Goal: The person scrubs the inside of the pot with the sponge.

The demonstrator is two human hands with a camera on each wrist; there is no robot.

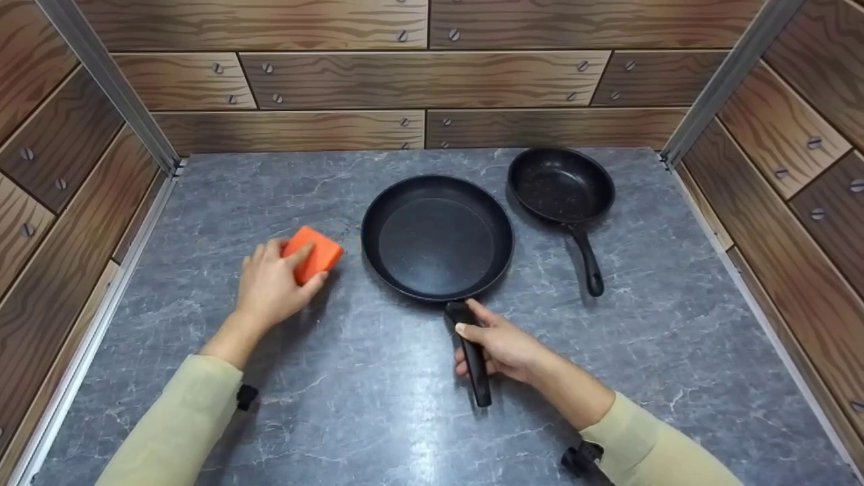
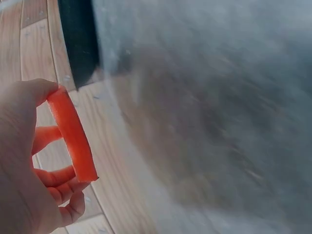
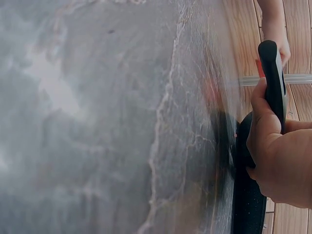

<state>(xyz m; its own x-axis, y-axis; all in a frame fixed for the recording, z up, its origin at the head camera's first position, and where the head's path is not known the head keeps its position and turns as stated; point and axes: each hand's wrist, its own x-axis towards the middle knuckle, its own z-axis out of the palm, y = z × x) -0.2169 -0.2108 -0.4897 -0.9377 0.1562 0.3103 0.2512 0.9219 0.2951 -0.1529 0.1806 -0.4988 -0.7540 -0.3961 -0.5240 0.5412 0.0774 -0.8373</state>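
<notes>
In the head view my left hand (image 1: 270, 283) grips an orange sponge (image 1: 316, 254) to the left of a large black frying pan (image 1: 437, 236). The left wrist view shows the sponge (image 2: 73, 136) edge-on, held between thumb and fingers of the left hand (image 2: 29, 161). My right hand (image 1: 506, 344) holds the large pan's black handle (image 1: 476, 371), which points toward me. That handle (image 3: 274, 78) also shows in the right wrist view, with the right hand (image 3: 282, 161) around it. The large pan lies flat, its inside facing up.
A smaller black frying pan (image 1: 561, 185) stands at the back right, its handle (image 1: 588, 263) pointing forward. Small orange crumbs (image 1: 351, 229) lie on the grey marbled table (image 1: 378, 432) left of the large pan. Wood-patterned walls (image 1: 418, 81) enclose the back and sides.
</notes>
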